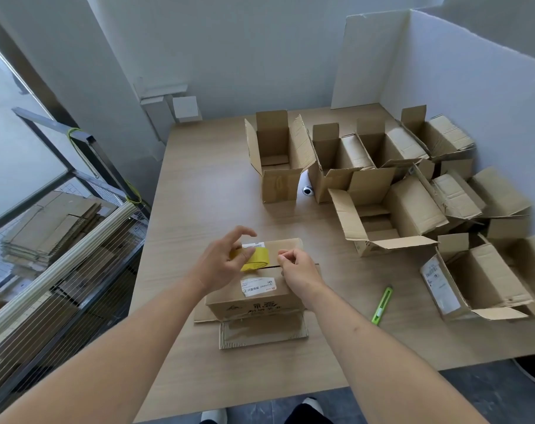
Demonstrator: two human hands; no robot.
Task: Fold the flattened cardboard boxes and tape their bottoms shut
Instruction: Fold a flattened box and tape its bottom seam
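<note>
forearms: both bare, reaching from the near edge over the worktop [198, 166], the largest surface, pale wood.
folded boxes: a crowd of open-topped cardboard boxes [379, 179] stood and lay along the far and right side of the worktop, flaps up or splayed, several touching.
flat stock: a stack of flattened cardboard [49, 228] lay on a wire rack to the left, off the worktop.
box in work: one cardboard box [260, 289] sat upside down near the front edge, bottom flaps closed with the seam showing, white labels on it, its lower flaps spread flat on the worktop.
left hand [221, 264]: held the yellow tape roll [252, 258] over the seam, thumb across the roll, the other fingers lifted and spread.
right hand [296, 267]: fingers curled, thumb and forefinger pinching just beside the roll at the seam; whether a tape end was between them could not be told.
cutter: a green utility knife [382, 305] lay on the worktop right of the box, apart from it.
</note>
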